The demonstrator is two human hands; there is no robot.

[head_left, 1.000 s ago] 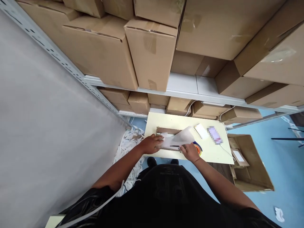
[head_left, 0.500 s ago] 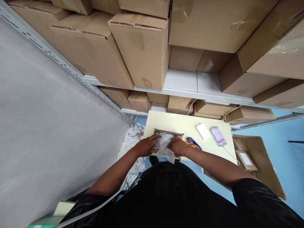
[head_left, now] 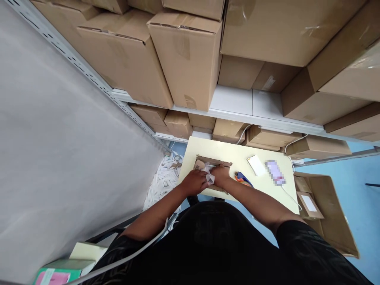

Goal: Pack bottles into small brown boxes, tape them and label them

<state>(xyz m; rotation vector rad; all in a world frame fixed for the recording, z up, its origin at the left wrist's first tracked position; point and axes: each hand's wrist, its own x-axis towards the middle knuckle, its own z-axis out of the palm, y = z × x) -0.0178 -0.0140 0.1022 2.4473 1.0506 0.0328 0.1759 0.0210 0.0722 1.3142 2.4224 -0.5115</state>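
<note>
A small brown cardboard box [head_left: 213, 163] lies on the pale yellow table [head_left: 267, 188]. My left hand [head_left: 195, 182] and my right hand [head_left: 221, 176] meet over it, both closed on a crumpled white sheet [head_left: 208, 173] that they press down into the box. The sheet shows only as a small bunch between the two hands. An orange and blue tape dispenser [head_left: 244, 179] lies just to the right of my right hand.
A white card [head_left: 256, 165] and a blurred small device [head_left: 274, 172] with a white cable lie on the table's right part. Shelves stacked with cardboard boxes [head_left: 184, 55] rise behind. An open carton [head_left: 320, 206] stands on the blue floor right; white paper strips [head_left: 162, 186] pile left.
The white sheet, held up and spread a second ago, has been folded down and bunched into the box. My right hand moved left to meet my left hand over it.
</note>
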